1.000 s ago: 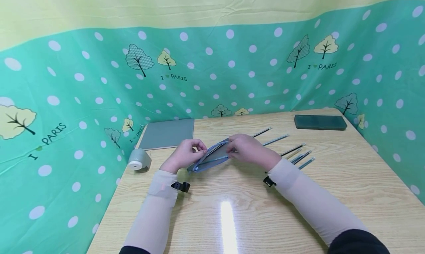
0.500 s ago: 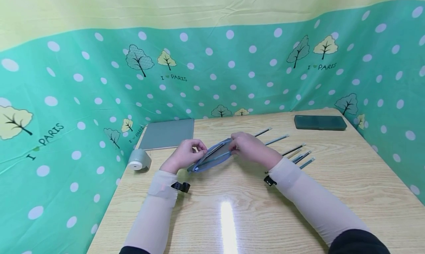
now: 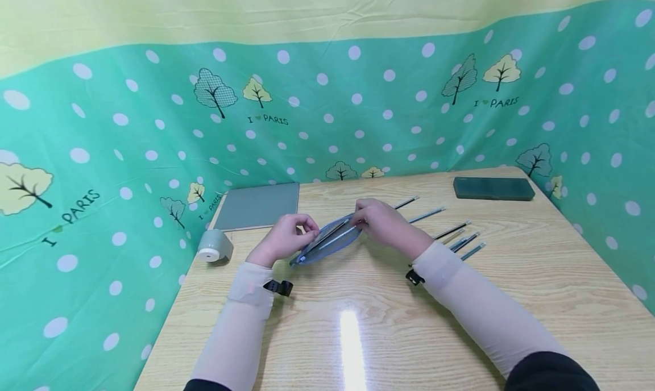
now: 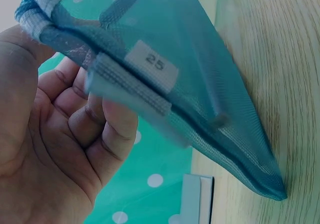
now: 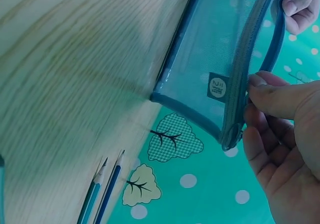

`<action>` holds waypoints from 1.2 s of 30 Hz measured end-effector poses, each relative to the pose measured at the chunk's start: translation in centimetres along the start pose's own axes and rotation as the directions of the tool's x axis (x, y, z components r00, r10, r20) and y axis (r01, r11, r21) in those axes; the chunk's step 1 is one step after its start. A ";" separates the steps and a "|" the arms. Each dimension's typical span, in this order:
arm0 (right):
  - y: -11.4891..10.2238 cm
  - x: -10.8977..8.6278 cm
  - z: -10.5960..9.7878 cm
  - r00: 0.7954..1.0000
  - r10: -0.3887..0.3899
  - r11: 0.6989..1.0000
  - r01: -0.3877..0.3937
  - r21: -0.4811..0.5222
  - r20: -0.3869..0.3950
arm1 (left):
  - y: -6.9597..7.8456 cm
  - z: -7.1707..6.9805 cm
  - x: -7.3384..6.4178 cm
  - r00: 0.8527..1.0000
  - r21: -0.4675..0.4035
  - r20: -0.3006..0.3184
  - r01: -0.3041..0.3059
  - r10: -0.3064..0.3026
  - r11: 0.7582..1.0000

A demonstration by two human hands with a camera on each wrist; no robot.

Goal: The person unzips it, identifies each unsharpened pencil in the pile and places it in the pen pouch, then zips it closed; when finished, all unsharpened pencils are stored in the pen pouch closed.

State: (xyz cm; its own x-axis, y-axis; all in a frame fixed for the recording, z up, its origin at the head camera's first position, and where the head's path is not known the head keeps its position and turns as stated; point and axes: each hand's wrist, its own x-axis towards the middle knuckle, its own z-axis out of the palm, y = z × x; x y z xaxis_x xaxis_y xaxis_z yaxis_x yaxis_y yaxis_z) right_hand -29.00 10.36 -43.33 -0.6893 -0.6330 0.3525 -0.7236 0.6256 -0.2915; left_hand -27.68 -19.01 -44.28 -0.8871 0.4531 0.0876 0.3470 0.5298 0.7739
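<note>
Green cloth (image 3: 358,104) with pale dots and printed trees hangs behind a wood-grained table (image 3: 286,345). At the left, near the table's side, lies a grey-green rounded object (image 3: 216,244) with a white end; just beyond it, on the far side, is a flat grey board (image 3: 261,206). To the right of these, the left hand (image 3: 286,238) pinches the left part of a blue mesh pouch (image 3: 335,248), which slants between both hands above the middle of the table; whether its lower edge touches the wood I cannot tell. Something slim shows blurred through the mesh. The right hand (image 3: 386,226) pinches the pouch's right end by its zipped edge, thumb against fingers. Several pencils (image 3: 451,229) lie right of and partly behind that hand. Far right sits a dark green case (image 3: 493,188).
</note>
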 end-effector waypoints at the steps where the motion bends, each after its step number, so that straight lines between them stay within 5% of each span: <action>1: 0.0 0.0 0.0 1.000 0.004 1.000 -0.004 0.006 0.002 | 0.0 0.0 0.0 1.000 -0.001 0.001 0.002 -0.002 1.000; 12: 0.3 -0.8 -1.1 0.995 0.092 0.994 -0.094 0.053 0.028 | 0.1 -0.1 -0.1 1.000 0.000 0.004 0.018 -0.018 1.000; 21: 1.2 -2.1 -2.1 0.995 0.100 0.994 -0.099 0.056 -0.019 | 0.0 -0.1 0.0 1.000 0.001 0.001 0.015 -0.015 1.000; 36: 3.1 -5.4 -5.7 0.970 0.234 0.968 -0.226 0.112 -0.063 | 0.1 -0.1 -0.1 1.000 0.001 0.000 0.020 -0.020 1.000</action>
State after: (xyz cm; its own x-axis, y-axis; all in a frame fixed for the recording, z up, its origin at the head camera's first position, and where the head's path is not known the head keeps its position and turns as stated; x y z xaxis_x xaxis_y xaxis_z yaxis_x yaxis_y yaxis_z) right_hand -27.33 18.33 -41.13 -0.8360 -0.4389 0.3293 -0.5480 0.6976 -0.4615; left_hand -27.61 -19.08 -44.14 -0.8938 0.4427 0.0721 0.3297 0.5394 0.7748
